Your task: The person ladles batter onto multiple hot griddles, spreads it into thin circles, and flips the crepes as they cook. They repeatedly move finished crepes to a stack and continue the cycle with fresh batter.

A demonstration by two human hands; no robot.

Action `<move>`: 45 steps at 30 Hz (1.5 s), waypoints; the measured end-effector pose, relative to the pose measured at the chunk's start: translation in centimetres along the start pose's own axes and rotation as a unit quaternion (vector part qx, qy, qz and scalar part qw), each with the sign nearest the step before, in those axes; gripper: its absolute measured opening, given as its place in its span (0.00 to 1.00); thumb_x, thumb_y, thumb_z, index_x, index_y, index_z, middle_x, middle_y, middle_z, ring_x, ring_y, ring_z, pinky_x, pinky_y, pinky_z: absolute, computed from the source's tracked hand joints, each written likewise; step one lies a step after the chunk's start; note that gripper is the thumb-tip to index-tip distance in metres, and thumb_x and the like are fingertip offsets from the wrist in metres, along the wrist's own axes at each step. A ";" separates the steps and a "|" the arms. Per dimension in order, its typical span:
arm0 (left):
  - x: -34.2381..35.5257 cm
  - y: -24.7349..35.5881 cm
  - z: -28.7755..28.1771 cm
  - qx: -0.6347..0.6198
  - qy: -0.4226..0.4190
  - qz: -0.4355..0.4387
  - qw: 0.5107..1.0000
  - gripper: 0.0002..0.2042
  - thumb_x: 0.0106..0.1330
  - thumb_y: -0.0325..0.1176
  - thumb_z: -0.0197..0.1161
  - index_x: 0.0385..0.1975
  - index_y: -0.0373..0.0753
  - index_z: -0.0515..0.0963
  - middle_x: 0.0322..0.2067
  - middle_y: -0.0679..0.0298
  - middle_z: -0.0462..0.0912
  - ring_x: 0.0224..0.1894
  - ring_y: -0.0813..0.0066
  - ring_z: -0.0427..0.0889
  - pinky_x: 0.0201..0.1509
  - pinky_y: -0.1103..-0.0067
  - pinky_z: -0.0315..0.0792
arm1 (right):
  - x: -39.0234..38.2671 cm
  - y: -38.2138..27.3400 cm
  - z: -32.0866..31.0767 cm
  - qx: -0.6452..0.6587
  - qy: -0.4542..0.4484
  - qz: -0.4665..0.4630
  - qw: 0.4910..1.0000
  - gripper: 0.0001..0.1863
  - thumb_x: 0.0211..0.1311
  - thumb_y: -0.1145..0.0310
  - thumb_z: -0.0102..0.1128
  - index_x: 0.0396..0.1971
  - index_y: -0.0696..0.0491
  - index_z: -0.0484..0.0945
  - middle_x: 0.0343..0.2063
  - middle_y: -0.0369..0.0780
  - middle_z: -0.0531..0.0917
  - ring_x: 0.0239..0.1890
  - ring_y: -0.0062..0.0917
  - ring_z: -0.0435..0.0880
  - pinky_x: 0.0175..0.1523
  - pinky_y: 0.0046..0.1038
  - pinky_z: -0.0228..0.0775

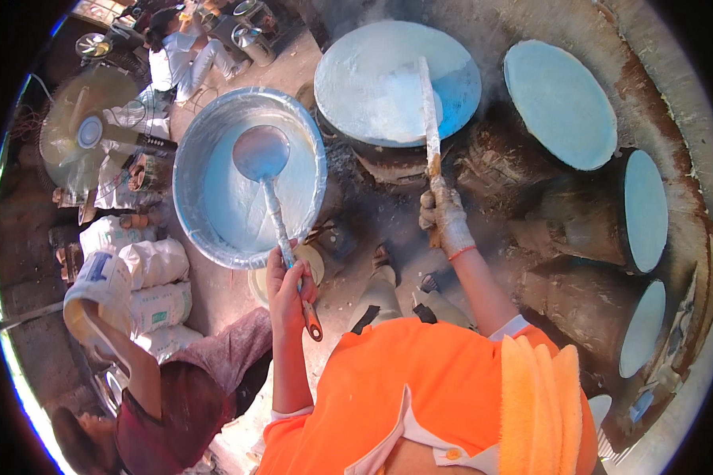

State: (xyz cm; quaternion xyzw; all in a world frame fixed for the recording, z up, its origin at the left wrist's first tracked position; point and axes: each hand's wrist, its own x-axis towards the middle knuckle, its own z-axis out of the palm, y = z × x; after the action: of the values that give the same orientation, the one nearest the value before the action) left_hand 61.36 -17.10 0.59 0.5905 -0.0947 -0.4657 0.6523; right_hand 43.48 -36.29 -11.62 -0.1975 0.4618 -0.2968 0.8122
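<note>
My left hand [289,283] is closed around the handle of a ladle [261,153]. The ladle's round bowl is over a wide metal basin [184,218] holding pale, milky liquid. In my right hand [449,222], which wears a dirty glove, is a long flat paddle [430,119] smeared with pale residue. Its far end lies over a round, pale blue-white surface [364,91] on top of a drum-like stove. A brighter blue patch shows to the right of the paddle. Whether the paddle touches the surface, I cannot tell.
Several more drums with round pale tops, such as this one [561,104], curve along the right wall. A person in dark red [178,396] holds a white bucket [99,297] at left. White sacks [157,265] and a fan [91,131] stand beyond. Another person [184,55] sits far left. Steam drifts about.
</note>
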 end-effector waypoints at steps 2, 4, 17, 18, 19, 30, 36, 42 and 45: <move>2.1 0.3 0.5 0.001 -0.032 -0.002 0.999 0.16 0.63 0.25 0.46 0.51 0.39 0.60 0.24 0.67 0.68 0.11 0.87 0.59 0.13 0.87 0.54 | 0.9 0.8 0.7 -0.066 -0.041 -0.038 0.996 0.17 0.60 0.52 0.50 0.22 0.50 0.66 0.11 0.31 0.66 0.07 0.17 0.62 0.12 0.22 0.55; 4.2 0.8 1.1 -0.009 -0.056 -0.019 0.998 0.15 0.63 0.26 0.46 0.50 0.39 0.60 0.25 0.67 0.68 0.11 0.87 0.59 0.14 0.87 0.55 | 1.7 3.0 1.8 -0.264 -0.062 -0.139 0.952 0.18 0.60 0.53 0.49 0.20 0.52 0.67 0.11 0.33 0.68 0.07 0.19 0.64 0.12 0.24 0.57; 9.4 1.1 4.0 0.011 -0.127 -0.063 0.990 0.14 0.64 0.27 0.47 0.49 0.41 0.61 0.25 0.67 0.69 0.11 0.87 0.59 0.14 0.86 0.55 | 3.1 -7.0 -7.6 -0.328 0.113 0.047 0.937 0.23 0.60 0.46 0.46 0.18 0.51 0.67 0.10 0.34 0.68 0.07 0.22 0.64 0.12 0.25 0.57; 8.7 1.0 4.9 0.002 -0.103 -0.069 0.992 0.14 0.64 0.27 0.47 0.50 0.41 0.61 0.25 0.67 0.69 0.12 0.86 0.59 0.14 0.87 0.55 | 3.5 -7.9 -6.5 -0.323 0.063 -0.002 0.944 0.22 0.59 0.46 0.47 0.20 0.51 0.67 0.11 0.34 0.68 0.07 0.21 0.64 0.12 0.25 0.57; 8.6 1.0 5.2 -0.004 -0.105 -0.070 0.992 0.14 0.64 0.27 0.47 0.50 0.41 0.61 0.25 0.67 0.69 0.12 0.86 0.59 0.14 0.87 0.55 | 2.9 -8.4 -4.9 -0.313 0.024 -0.048 0.948 0.21 0.59 0.46 0.48 0.21 0.50 0.67 0.11 0.33 0.68 0.07 0.20 0.64 0.13 0.24 0.57; 10.0 0.8 7.7 0.017 -0.139 -0.072 0.988 0.14 0.64 0.25 0.45 0.50 0.37 0.61 0.25 0.65 0.70 0.12 0.85 0.59 0.14 0.86 0.56 | 2.4 -9.8 -11.3 -0.639 0.119 -0.230 0.725 0.28 0.60 0.42 0.42 0.20 0.54 0.72 0.09 0.35 0.70 0.10 0.21 0.69 0.16 0.26 0.61; 10.8 0.7 9.9 0.015 -0.151 -0.078 0.985 0.14 0.64 0.25 0.45 0.50 0.37 0.61 0.25 0.65 0.70 0.11 0.85 0.59 0.14 0.85 0.55 | -1.3 -10.4 -5.7 -0.466 -0.025 -0.024 0.884 0.26 0.60 0.44 0.44 0.26 0.55 0.74 0.10 0.34 0.71 0.12 0.17 0.70 0.17 0.23 0.62; 11.6 0.5 12.4 0.065 -0.158 -0.072 0.983 0.14 0.63 0.26 0.48 0.49 0.38 0.62 0.24 0.66 0.70 0.12 0.86 0.59 0.14 0.86 0.55 | 2.3 -14.4 -10.7 -0.554 0.107 -0.102 0.819 0.28 0.58 0.43 0.46 0.20 0.55 0.75 0.12 0.39 0.73 0.12 0.24 0.73 0.17 0.28 0.62; 11.2 0.5 13.6 0.058 -0.138 -0.086 0.985 0.13 0.63 0.26 0.49 0.47 0.38 0.63 0.24 0.67 0.70 0.12 0.86 0.59 0.14 0.86 0.55 | 2.9 -14.9 -9.5 -0.540 0.023 -0.035 0.841 0.25 0.59 0.45 0.47 0.25 0.56 0.75 0.15 0.44 0.75 0.13 0.26 0.75 0.19 0.29 0.64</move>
State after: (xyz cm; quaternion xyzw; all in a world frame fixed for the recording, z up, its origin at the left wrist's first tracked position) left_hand 58.62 -34.44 0.16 0.5636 -0.1593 -0.5910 0.5547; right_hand 31.90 -49.80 -9.27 -0.6139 0.5602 -0.0329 0.5552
